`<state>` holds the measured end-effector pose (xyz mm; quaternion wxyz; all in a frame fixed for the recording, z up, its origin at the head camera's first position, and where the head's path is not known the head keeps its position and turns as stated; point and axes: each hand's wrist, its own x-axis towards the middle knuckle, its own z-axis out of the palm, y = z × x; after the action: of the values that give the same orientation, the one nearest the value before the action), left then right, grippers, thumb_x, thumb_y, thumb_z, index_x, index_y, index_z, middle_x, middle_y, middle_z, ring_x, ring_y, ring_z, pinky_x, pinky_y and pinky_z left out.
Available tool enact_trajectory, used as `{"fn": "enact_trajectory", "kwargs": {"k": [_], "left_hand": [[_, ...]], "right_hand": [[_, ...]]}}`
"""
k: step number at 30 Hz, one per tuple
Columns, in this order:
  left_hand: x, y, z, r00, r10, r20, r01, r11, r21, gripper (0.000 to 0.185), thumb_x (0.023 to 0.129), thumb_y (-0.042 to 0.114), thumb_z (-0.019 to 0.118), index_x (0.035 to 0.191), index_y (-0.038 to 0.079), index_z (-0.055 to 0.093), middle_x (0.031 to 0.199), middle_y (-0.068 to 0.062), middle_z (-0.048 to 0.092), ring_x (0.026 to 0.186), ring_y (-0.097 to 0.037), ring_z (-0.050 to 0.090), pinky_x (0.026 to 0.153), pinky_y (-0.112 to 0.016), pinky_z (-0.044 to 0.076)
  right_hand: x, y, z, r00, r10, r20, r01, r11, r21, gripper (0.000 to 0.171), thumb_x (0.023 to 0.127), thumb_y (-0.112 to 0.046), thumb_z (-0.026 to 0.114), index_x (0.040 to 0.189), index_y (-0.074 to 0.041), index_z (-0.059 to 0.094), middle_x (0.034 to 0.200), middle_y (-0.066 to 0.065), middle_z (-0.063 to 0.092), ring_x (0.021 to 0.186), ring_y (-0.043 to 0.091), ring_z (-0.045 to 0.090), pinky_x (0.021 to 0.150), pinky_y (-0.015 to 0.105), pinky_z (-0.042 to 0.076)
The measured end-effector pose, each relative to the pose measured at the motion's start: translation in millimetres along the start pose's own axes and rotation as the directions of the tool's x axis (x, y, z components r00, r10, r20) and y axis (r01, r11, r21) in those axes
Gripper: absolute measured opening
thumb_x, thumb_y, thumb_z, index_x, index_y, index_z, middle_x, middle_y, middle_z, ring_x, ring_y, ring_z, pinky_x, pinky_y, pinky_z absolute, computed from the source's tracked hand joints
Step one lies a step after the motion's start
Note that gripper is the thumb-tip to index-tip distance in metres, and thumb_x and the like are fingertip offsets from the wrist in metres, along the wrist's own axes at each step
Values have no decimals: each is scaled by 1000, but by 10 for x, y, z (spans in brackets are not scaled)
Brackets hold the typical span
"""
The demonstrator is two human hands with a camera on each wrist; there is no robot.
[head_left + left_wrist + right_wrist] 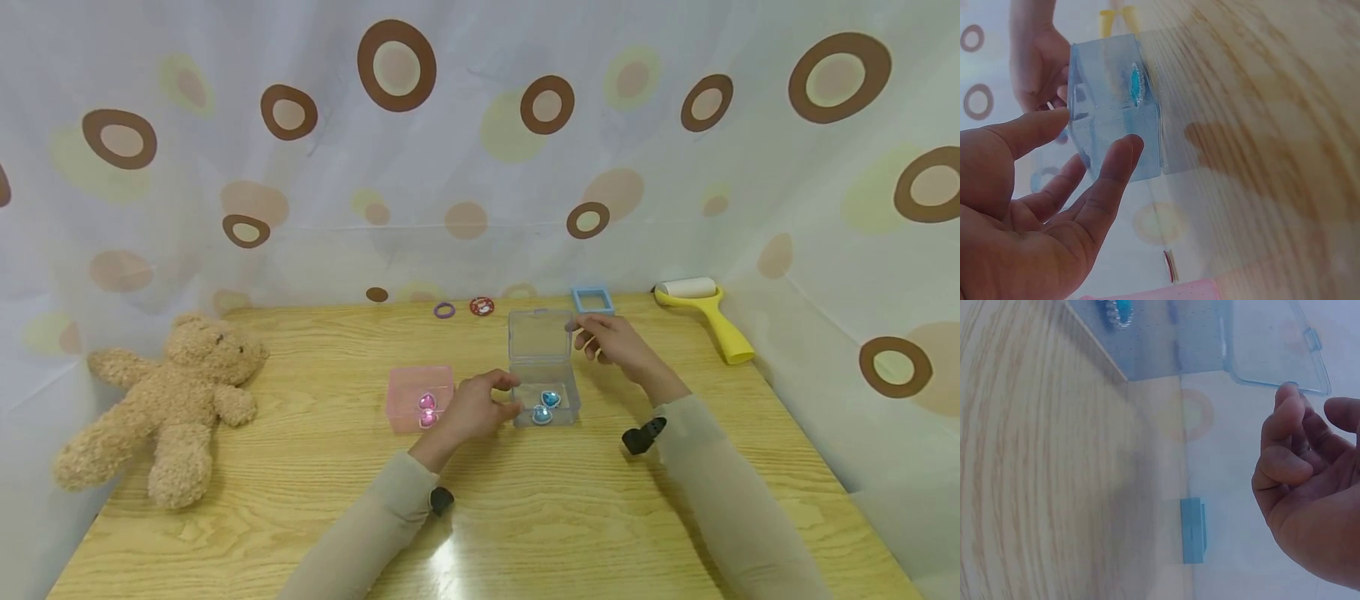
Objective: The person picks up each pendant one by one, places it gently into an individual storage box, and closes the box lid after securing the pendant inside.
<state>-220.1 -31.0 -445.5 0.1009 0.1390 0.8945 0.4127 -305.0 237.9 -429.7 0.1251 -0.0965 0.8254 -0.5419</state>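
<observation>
1. Clear box [543,392]: stands on the wooden table [315,500] near its centre, with its hinged lid [538,336] raised upright at the far side.
2. Blue heart gems [546,406]: two of them lie inside the clear box.
3. Left hand [474,407]: thumb and fingers are curved around the box's left wall; in the left wrist view the thumb [1025,134] and a fingertip [1124,153] press against the box, holding it steady.
4. Right hand [615,343]: fingers are loosely curled beside the lid's right edge; in the right wrist view a fingertip [1288,400] touches the lid's rim [1272,384].
5. Pink box [420,398]: sits just left of the left hand and holds pink gems [427,410].
6. Teddy bear [168,400]: lies at the table's left edge.
7. Yellow lint roller [701,308], blue square frame [593,299], red disc [482,307] and purple ring [444,311]: lie along the far edge.
</observation>
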Motion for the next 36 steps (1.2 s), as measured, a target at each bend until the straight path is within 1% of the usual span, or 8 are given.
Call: {"fn": "enact_trajectory", "kwargs": {"k": [4,7,10,19,25,28,31,36], "left_hand": [[-1,1,1,1000,1,3,-1,1000,-1,39,92,23,72,128,10,64,131,-13,65,105,-26,70,86,-38,56],[-2,-2,3,1000,-4,2,4,1000,-12,39,92,23,72,128,10,64,132,-13,65,105,-26,70,85,-37,57],[-4,-5,8,1000,-16,1,16,1000,-18,38,93,24,72,128,12,64,132,-12,65,106,-26,70,84,-35,57],[-1,-23,24,1000,-14,-3,14,1000,-21,39,92,23,73,128,11,64,130,-12,66,103,-25,70,81,-34,58],[18,-31,29,1000,-7,-18,6,999,-48,40,89,17,76,125,6,63,121,-13,67,100,-25,71,73,-29,57],[27,-36,25,1000,-19,-23,17,997,-73,44,88,17,77,126,5,60,118,-11,67,98,-24,71,72,-28,56],[33,-53,23,999,-25,-26,23,995,-97,55,87,18,78,135,6,54,116,-11,68,96,-23,71,74,-29,56],[23,-77,18,1000,0,-25,-3,995,-102,71,87,18,78,148,12,42,121,-11,68,99,-24,73,75,-30,58]], "right_hand": [[-44,-30,-32,999,-7,46,6,1000,27,49,107,-46,38,123,-4,59,87,2,64,65,17,57,51,26,31],[-88,-59,-51,996,-8,83,5,999,34,55,107,-46,39,126,2,57,89,1,68,65,16,58,51,26,31],[-144,-79,-64,993,1,115,-2,1000,9,56,107,-46,42,128,4,57,93,2,69,66,18,59,51,25,32],[-292,-77,-58,980,22,200,1,993,-114,41,103,-42,53,121,-7,64,105,13,66,82,37,62,52,25,36],[-316,-43,-51,974,27,227,13,985,-169,30,102,-32,58,120,-9,65,105,20,64,82,41,61,51,26,37],[-327,-26,-49,972,19,235,24,984,-178,27,102,-30,58,119,-12,66,103,24,63,81,44,60,50,28,37],[-342,-10,-43,970,8,241,40,981,-192,26,102,-28,59,121,-11,65,103,23,64,81,47,59,50,30,38],[-344,46,-19,969,-2,245,66,965,-255,30,98,-24,66,123,-7,63,102,14,68,80,37,64,64,39,53]]}}
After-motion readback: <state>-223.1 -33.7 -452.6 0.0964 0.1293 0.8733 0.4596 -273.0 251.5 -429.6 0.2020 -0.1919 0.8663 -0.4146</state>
